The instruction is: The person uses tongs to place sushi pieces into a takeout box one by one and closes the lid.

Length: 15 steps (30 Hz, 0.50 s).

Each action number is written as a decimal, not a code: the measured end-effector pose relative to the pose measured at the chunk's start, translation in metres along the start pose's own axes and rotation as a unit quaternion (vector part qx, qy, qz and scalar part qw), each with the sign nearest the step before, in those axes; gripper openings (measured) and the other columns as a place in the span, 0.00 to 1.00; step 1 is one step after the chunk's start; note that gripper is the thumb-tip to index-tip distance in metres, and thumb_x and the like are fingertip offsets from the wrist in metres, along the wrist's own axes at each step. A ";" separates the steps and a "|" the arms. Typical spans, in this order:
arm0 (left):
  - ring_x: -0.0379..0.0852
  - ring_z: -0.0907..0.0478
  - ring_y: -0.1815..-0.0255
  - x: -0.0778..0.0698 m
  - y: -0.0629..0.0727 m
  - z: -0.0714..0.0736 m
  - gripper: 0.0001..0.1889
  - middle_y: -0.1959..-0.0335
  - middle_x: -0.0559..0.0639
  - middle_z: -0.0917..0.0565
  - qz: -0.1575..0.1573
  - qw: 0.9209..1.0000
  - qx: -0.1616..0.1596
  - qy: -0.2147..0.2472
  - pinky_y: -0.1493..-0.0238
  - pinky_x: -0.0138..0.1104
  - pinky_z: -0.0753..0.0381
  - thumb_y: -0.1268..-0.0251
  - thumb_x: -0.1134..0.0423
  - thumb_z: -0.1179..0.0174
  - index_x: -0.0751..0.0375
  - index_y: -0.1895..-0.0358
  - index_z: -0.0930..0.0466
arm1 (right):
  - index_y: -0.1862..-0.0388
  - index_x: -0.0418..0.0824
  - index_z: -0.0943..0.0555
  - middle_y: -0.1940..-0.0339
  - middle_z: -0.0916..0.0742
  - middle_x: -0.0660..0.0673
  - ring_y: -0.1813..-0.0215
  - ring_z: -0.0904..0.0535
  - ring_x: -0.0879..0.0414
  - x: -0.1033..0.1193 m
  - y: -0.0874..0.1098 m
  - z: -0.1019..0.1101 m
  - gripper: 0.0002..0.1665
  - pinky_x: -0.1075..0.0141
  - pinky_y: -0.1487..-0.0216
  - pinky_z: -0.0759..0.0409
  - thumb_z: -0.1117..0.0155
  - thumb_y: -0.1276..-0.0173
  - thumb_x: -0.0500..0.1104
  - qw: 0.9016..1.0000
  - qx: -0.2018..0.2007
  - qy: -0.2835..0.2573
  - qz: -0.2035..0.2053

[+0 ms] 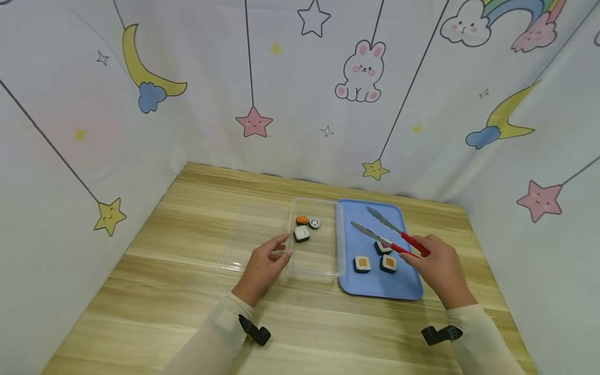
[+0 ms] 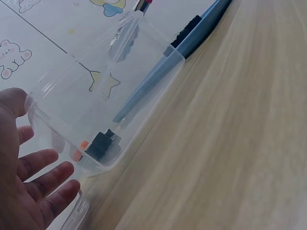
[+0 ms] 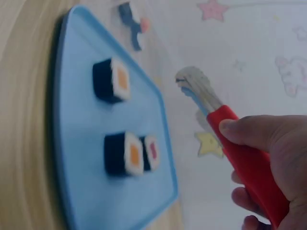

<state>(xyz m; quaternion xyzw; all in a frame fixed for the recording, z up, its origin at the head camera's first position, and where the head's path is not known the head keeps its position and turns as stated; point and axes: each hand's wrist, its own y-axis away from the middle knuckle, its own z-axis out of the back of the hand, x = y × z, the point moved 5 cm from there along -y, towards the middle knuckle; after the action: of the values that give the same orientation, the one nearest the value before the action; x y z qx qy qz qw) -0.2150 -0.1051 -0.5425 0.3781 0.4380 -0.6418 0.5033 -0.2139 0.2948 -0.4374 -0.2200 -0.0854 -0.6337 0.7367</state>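
My right hand (image 1: pixel 438 268) grips the red handles of metal tongs (image 1: pixel 412 244). The thumb lies along the red handle (image 3: pixel 249 165) in the right wrist view. Their two arms stand apart above the blue tray (image 1: pixel 347 284), nothing between the tips. On the tray sit three sushi rolls, two with orange centres, one of them this roll (image 1: pixel 362 264); the third (image 1: pixel 383 247) is partly covered by the tongs. My left hand (image 1: pixel 264 265) touches the left wall of a clear plastic box (image 1: pixel 316 260), thumb at its rim, other fingers loosely extended outside. Inside are three sushi pieces, including a white-topped one (image 1: pixel 302 234).
A flat clear lid (image 1: pixel 244 234) lies left of the box on the wooden table (image 1: pixel 183 250). Box and tray stand side by side, edges meeting. A printed curtain (image 1: pixel 300 151) hangs behind the table and at both sides.
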 end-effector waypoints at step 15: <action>0.54 0.14 0.48 0.002 -0.001 -0.002 0.26 0.37 0.59 0.18 0.002 1.000 -0.006 -0.001 0.48 0.50 0.14 0.25 0.54 0.35 0.53 0.27 0.24 | 0.45 0.29 0.14 0.55 0.11 0.32 0.63 0.17 0.44 -0.054 0.036 0.009 0.32 0.52 0.66 0.18 0.21 0.37 0.52 0.993 0.075 0.034 -0.083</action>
<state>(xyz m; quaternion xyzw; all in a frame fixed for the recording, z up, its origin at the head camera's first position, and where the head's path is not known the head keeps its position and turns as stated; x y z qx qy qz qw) -0.2165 -0.1037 -0.5453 0.3755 0.4398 -0.6387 0.5075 -0.1876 0.3511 -0.4592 -0.1348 -0.1254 -0.6919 0.6981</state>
